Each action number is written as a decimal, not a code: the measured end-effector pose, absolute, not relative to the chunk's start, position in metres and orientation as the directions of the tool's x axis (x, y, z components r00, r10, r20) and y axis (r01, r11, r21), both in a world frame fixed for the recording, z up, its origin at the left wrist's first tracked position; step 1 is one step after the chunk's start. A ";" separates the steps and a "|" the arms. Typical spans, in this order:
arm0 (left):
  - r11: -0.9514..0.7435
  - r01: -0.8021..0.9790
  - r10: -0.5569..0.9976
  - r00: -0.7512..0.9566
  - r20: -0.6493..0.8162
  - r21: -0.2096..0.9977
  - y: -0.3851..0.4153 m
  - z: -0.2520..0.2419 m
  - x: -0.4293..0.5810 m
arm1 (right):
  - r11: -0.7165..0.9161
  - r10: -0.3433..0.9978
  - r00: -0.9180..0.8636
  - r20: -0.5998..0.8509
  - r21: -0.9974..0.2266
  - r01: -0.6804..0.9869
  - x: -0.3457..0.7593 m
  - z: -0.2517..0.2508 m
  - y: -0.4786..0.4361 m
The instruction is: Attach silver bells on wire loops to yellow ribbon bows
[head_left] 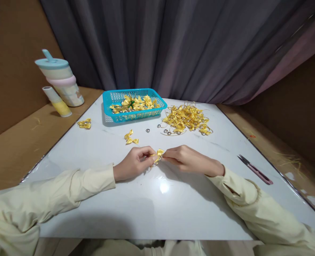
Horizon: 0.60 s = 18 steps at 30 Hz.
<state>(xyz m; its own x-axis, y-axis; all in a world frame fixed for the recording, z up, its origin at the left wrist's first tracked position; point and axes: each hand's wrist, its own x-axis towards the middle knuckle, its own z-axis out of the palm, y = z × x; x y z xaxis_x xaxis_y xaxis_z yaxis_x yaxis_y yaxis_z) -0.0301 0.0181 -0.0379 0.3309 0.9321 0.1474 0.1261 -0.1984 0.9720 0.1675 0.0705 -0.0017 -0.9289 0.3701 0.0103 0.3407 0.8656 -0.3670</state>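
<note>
Over the middle of the white table, my left hand (138, 161) and my right hand (188, 159) meet at a small yellow ribbon bow (159, 153). The left thumb and fingers pinch the bow from one side, and the right fingertips grip its other side. Something silvery shows just under the bow, too small to make out fully. Beyond the left hand lie loose yellow bows (132, 140). A single silver bell (147, 131) rests past the hands. Farther right is a heap of yellow bows with cords (186, 117), with several silver bells at its near edge.
A blue plastic basket (136, 117) holding yellow bows stands at the back. Thread snips (255, 169) lie at the right. More bows (84, 123) sit at the left edge. A lidded tumbler (63, 83) and a small yellow-and-white tube (58, 103) stand off the table's left side.
</note>
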 end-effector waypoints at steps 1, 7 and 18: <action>-0.193 0.124 0.932 0.332 0.142 0.973 0.018 -0.038 -0.030 | 0.871 0.358 -0.933 0.014 -0.364 0.329 0.168 -0.002 0.071; -0.158 0.113 0.936 0.334 0.112 0.981 0.019 -0.037 -0.030 | 0.910 0.323 -0.946 -0.010 -0.272 0.314 0.169 0.001 0.067; -0.170 0.182 0.934 0.345 0.099 0.969 0.020 -0.040 -0.030 | 0.870 0.484 -0.867 -0.118 -0.044 0.492 0.166 0.018 0.056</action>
<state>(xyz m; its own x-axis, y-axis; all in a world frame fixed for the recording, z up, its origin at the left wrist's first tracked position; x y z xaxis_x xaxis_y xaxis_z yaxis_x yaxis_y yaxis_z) -0.0301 0.0196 -0.0397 0.3446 0.9335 0.0991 0.1818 -0.1700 0.9685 0.1664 0.0557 0.0179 -0.8670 0.4843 -0.1177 0.4917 0.8697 -0.0437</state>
